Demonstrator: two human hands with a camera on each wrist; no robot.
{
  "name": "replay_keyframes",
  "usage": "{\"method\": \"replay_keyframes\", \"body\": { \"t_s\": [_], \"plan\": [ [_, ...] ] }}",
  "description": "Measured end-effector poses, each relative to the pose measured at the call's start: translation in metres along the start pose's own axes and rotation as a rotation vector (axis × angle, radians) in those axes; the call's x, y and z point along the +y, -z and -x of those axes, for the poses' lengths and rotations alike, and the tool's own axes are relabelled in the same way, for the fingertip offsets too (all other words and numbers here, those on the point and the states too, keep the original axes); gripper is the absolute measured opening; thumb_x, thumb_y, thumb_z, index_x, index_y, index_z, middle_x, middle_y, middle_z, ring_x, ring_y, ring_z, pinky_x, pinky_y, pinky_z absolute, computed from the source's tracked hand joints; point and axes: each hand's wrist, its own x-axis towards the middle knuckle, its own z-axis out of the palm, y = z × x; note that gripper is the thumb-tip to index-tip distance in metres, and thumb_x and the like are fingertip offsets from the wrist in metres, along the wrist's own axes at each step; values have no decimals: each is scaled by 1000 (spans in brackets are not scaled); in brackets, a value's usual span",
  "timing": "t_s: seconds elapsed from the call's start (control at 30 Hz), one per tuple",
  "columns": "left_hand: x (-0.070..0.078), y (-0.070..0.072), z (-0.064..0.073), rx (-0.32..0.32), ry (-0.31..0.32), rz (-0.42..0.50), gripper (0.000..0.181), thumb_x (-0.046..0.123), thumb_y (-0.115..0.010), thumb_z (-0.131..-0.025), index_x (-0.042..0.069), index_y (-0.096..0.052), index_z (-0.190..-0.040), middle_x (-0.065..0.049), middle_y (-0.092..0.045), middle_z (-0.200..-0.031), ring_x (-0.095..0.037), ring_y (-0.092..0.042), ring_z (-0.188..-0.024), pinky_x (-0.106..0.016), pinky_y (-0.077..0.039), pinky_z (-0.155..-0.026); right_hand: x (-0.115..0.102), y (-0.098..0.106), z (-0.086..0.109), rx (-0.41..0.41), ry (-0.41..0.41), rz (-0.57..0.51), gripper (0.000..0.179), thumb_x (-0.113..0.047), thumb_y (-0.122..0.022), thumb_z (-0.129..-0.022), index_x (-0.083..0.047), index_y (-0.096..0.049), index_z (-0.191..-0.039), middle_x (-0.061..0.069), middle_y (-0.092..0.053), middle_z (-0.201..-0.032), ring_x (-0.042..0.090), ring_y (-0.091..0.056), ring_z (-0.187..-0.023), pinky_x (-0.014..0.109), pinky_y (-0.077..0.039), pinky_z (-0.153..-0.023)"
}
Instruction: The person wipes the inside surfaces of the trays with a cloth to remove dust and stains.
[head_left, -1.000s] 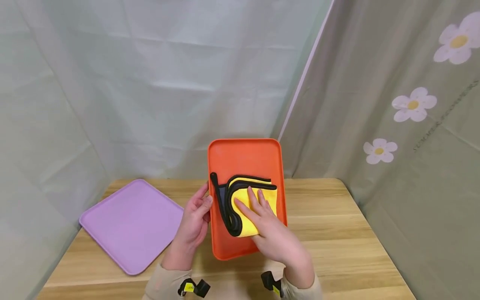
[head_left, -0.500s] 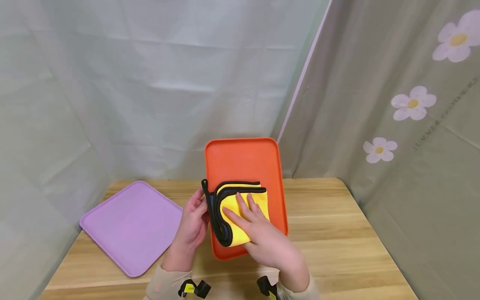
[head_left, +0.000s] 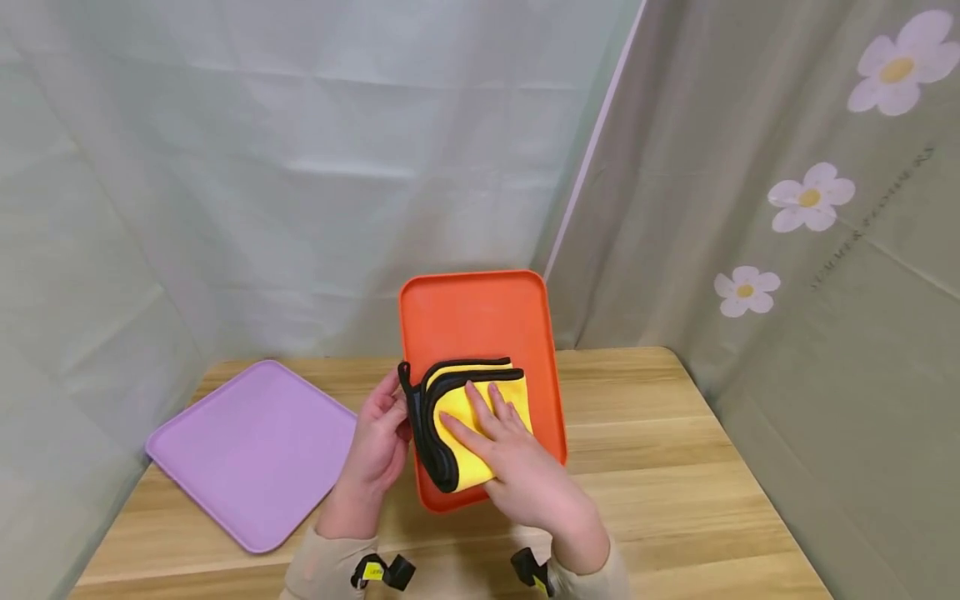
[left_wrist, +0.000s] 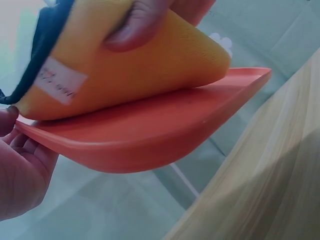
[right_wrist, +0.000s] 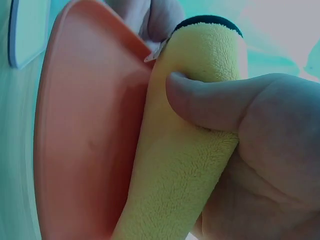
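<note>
An orange rectangular tray point(head_left: 480, 312) is held up above the table, tilted, its left rim gripped by my left hand point(head_left: 375, 442). In the left wrist view, the left thumb lies on the rim right by a corner of the cloth. My right hand point(head_left: 521, 467) holds a folded yellow cleaning cloth point(head_left: 453, 400) with black edging and a dark loop over the tray. In the right wrist view, its thumb point(right_wrist: 210, 100) presses into the fuzzy yellow side, with the fingers behind. A white label point(left_wrist: 60, 82) shows on the cloth.
A purple square tray point(head_left: 258, 454) lies on the left of the wooden table point(head_left: 660, 467). Grey-green curtains point(head_left: 360, 167) stand close behind and at both sides, with printed white flowers on the right one.
The cloth and right hand have shifted left and slightly down over the orange tray, bringing the cloth's loop to the left rim. The left hand keeps its grip; the view has turned slightly.
</note>
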Motion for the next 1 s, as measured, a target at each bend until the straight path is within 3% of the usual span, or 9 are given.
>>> {"method": "replay_keyframes", "body": {
  "t_s": [0.23,0.5,0.57,0.8,1.0],
  "plan": [
    [1,0,2,-14,2,38,40,-3,-45,-112,14,-55,-147,-2,-78,-115,-12,-75,-101,-26,-61,-88,12,3,8,14,-11,-3,107,18,-56,-86,-43,-26,-168,-4,4,-179,26,12,-163,54,-9,-130],
    [4,-3,2,12,35,19,51,0,-44,-113,-7,-25,-160,0,-78,-111,-11,-75,-96,-27,-62,-84,30,13,18,39,-22,-59,108,21,-51,-82,-39,-28,-169,0,2,-179,31,11,-163,59,-8,-130],
    [5,-3,2,12,33,32,50,0,-44,-113,-7,-26,-160,-1,-78,-110,-11,-76,-96,-27,-62,-83,34,16,20,53,-15,-76,108,22,-48,-80,-37,-30,-169,2,2,-179,34,11,-163,62,-7,-129],
    [6,-2,2,-25,9,70,38,0,-43,-114,9,-50,-150,-4,-78,-115,-14,-76,-97,-30,-63,-83,43,22,26,69,-40,-87,107,22,-45,-80,-35,-31,-169,1,2,-179,34,10,-163,62,-7,-129],
    [8,-2,1,31,40,78,50,1,-44,-114,-5,-29,-161,-3,-78,-111,-13,-76,-98,-29,-62,-85,39,24,23,48,-20,-213,108,19,-45,-82,-41,-27,-169,-5,7,-179,28,17,-162,62,-4,-129]
  ]
}}
